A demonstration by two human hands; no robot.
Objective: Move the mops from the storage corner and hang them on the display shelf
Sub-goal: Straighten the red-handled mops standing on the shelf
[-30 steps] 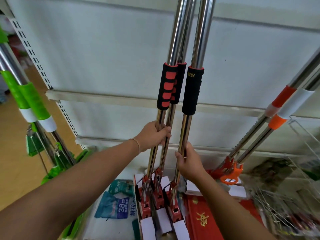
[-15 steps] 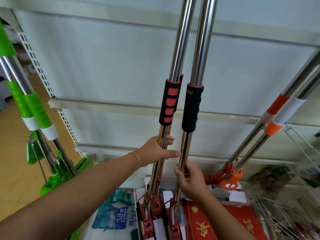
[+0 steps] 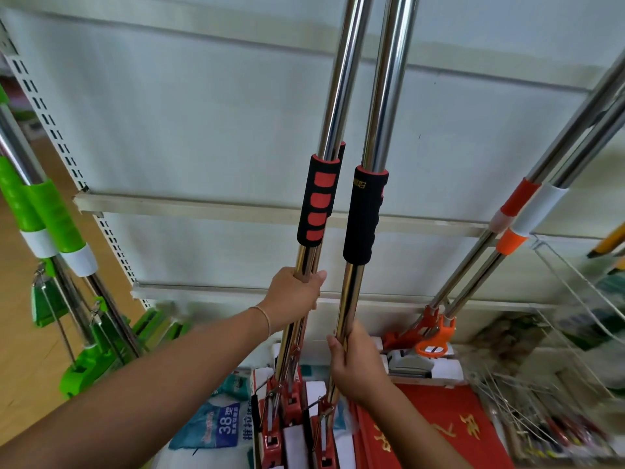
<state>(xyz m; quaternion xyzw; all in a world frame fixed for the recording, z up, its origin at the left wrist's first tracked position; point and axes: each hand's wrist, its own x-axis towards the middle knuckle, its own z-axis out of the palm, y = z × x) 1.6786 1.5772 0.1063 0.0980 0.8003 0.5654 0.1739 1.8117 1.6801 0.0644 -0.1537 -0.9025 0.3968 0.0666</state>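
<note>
Red-headed mops with chrome poles stand upright in front of the white display shelf [image 3: 209, 204]. My left hand [image 3: 295, 297] grips two poles together just below a black foam grip with red patches [image 3: 318, 201]; the second pole is mostly hidden behind the first. My right hand [image 3: 355, 367] grips the right mop pole [image 3: 350, 299] below its plain black foam grip [image 3: 365, 214]. The red mop heads [image 3: 291, 431] with white sponges hang low between my forearms. The tops of the poles run out of view.
Green mops [image 3: 54, 225] hang at the left by the perforated shelf upright [image 3: 50, 126]. Orange-and-white mops [image 3: 521, 214] lean at the right. A wire rack [image 3: 575, 333] sits far right. A red mat [image 3: 449, 431] and blue packaged goods [image 3: 216, 428] lie below.
Both hands and the mops have shifted slightly upward and closer. My left thumb has wrapped back onto the poles after being extended half a second ago. The hidden second pole stays behind the first.
</note>
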